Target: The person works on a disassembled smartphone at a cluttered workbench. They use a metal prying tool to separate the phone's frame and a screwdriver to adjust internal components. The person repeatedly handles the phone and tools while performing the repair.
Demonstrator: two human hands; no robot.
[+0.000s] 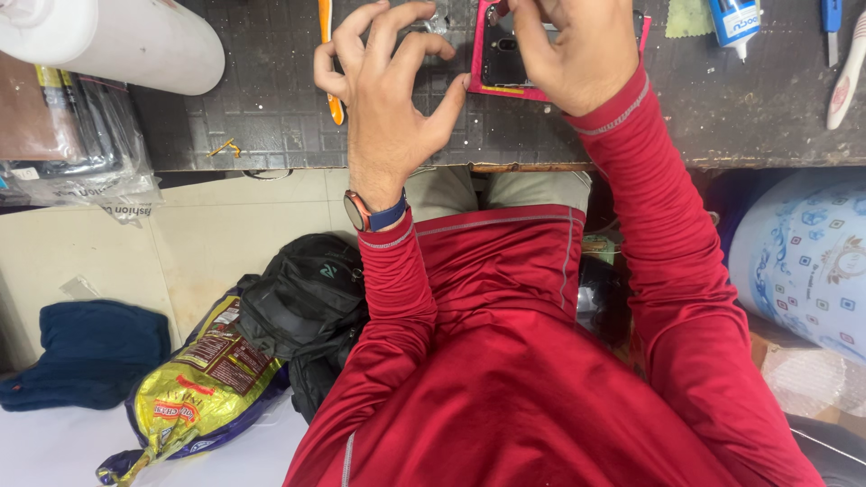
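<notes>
A phone in a pink frame [502,61] lies with its dark back open on the black work table [271,117]. My left hand [388,99], with a watch on its wrist, hovers just left of the phone with fingers spread and curled. Its thumb tip touches the pink frame's left edge. My right hand [577,50] covers the phone's right side and grips it near the top, where the fingertips run out of view. A small shiny metal piece [439,20] sits beside my left fingers.
An orange-handled tool [330,63] lies left of my left hand. On the table are a white roll [117,41], a blue-and-white tube [735,22] and a white-handled tool [846,86]. On the floor are a black backpack [307,307], a yellow bag [198,388] and a patterned drum [803,261].
</notes>
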